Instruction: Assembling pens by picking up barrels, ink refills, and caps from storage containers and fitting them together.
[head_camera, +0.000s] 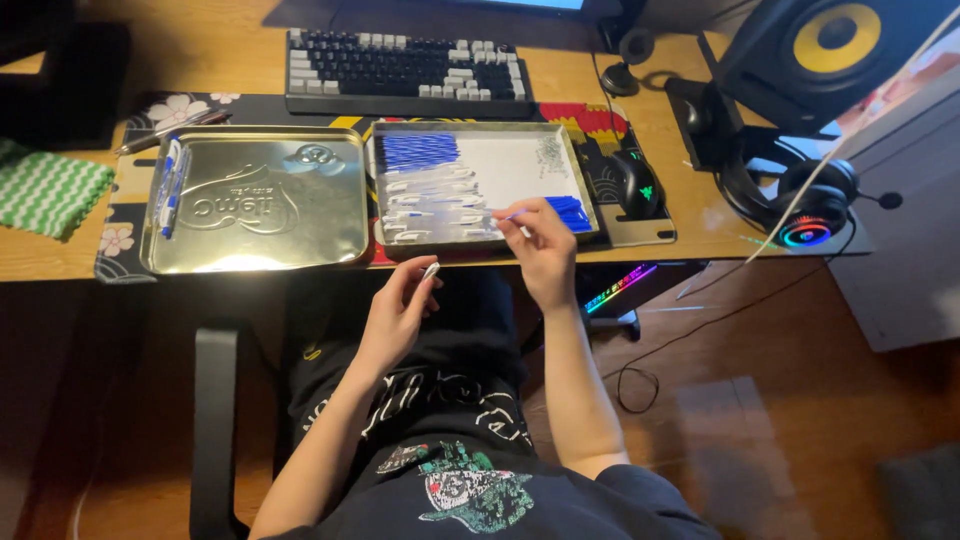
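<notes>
The right hand (541, 243) pinches a thin blue refill (512, 214) lying left-right over the tray (590, 210), while the left hand (398, 310), nearer, pinches a small white cap (431, 270).

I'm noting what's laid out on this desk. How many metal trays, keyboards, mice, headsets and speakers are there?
Metal trays: 2
Keyboard: 1
Mouse: 1
Headset: 1
Speaker: 1
Total: 6
</notes>
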